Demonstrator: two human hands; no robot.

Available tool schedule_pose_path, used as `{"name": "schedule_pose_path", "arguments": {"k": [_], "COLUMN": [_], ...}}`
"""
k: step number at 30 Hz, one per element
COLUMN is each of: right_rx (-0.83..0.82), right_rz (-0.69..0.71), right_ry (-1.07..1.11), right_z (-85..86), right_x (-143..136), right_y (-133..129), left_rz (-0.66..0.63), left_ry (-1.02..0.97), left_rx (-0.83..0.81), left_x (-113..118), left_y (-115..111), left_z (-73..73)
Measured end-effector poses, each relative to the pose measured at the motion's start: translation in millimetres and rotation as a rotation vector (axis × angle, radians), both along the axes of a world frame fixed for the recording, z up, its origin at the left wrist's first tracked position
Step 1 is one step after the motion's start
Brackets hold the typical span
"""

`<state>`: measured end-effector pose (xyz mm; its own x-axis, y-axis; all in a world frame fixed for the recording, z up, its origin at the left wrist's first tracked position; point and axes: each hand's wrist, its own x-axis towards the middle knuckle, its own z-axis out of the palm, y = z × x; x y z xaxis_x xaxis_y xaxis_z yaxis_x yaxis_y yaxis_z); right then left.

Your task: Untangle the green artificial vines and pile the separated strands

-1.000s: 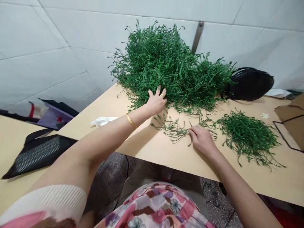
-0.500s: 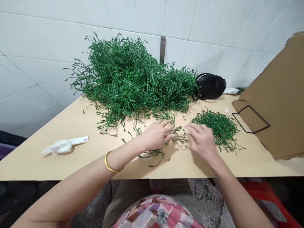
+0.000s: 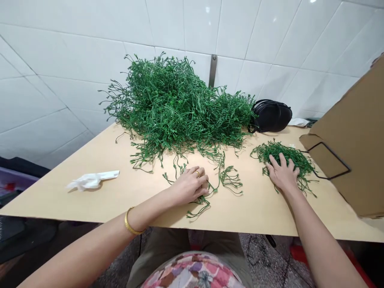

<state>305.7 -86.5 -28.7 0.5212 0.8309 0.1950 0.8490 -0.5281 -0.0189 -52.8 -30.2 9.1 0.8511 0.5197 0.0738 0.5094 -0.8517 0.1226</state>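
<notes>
My left hand (image 3: 190, 186) rests near the table's front edge, its fingers curled down over a few green artificial plant stems (image 3: 199, 210). Their tips poke out from beneath the palm; the grip itself is partly hidden. Right of it lies a loose branched sprig of stems (image 3: 231, 179). With fingers spread, my right hand (image 3: 283, 173) lies flat on the near side of a small pile of green stems (image 3: 300, 160). A much larger tangled heap of the same stems (image 3: 180, 104) fills the back of the table.
Behind the small pile stands a black bag (image 3: 271, 116). A cardboard box (image 3: 354, 148) with a black rectangular outline borders the right side. A crumpled white wrapper (image 3: 91, 181) lies on the tan tabletop (image 3: 135, 196) at left. White tiled wall (image 3: 90, 52) closes off the back.
My right hand has moved right from the middle of the table onto the small pile, and its fingers have spread. My left hand has drawn back slightly, uncovering the branched sprig.
</notes>
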Motion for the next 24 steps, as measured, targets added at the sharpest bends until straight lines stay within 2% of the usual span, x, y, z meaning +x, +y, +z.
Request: {"name": "schedule_pose_path", "arguments": {"k": [5, 9, 13, 17, 20, 24], "right_rx": [0.025, 0.011, -0.005, 0.154, 0.278, 0.206], "right_rz": [-0.006, 0.005, -0.014, -0.074, 0.090, 0.525], "right_ry": [-0.012, -0.021, -0.010, -0.115, -0.075, 0.411], "right_z": [-1.9, -0.1, 7.9, 24.3, 39.9, 51.5], "right_x": [1.4, -6.2, -24.0, -50.8, -70.9, -93.2], "right_y": [10.5, 15.9, 20.1, 22.2, 27.2, 40.5], "left_rz": [0.061, 0.090, 0.226, 0.414, 0.528, 0.579], "left_ry": [0.062, 0.126, 0.072, -0.120, -0.241, -0.295], "left_rx": [0.114, 0.131, 0.157, 0.154, 0.144, 0.062], "left_x": [2.5, 10.1, 24.7, 38.7, 43.6, 40.8], "left_y": [-5.9, -1.2, 19.1, 41.9, 52.7, 60.2], "left_z": [-10.0, -10.6, 5.3, 28.2, 30.5, 13.2]}}
